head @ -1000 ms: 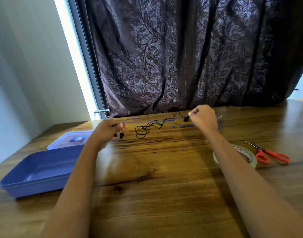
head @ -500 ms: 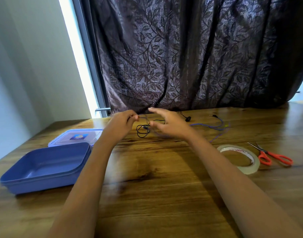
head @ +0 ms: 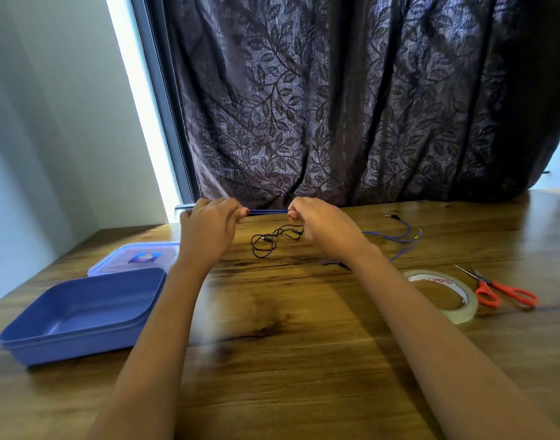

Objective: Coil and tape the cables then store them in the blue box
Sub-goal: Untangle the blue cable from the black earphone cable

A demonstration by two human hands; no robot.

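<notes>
**Blue cable pulled taut between 2 hands**

A short stretch of the blue cable (head: pixel 268 212) runs straight and level between the 2 hands, raised above the far part of the wooden table (head: pixel 304 376). The left hand (head: pixel 208 228) pinches one end of that stretch at its fingertips, fingers curled. The right hand (head: pixel 326 227) pinches the other end the same way. The hands are near each other but apart, with only the taut cable joining them. The rest of the blue cable trails on the table to the right of the right hand, in loose curves that end in small plugs.

Below the taut stretch, a thin black cable (head: pixel 266 244) lies in a loose tangle on the table, between the 2 wrists.

The blue box (head: pixel 81 317) sits open at the left, beside the left forearm. Its lid (head: pixel 135 257) lies flat just behind it, touching its far edge. At the right, a roll of clear tape (head: pixel 459 308) lies flat beside the right forearm, with orange-handled scissors (head: pixel 502 290) just beyond it.

A dark leaf-patterned curtain (head: pixel 351 106) hangs behind the table.
</notes>
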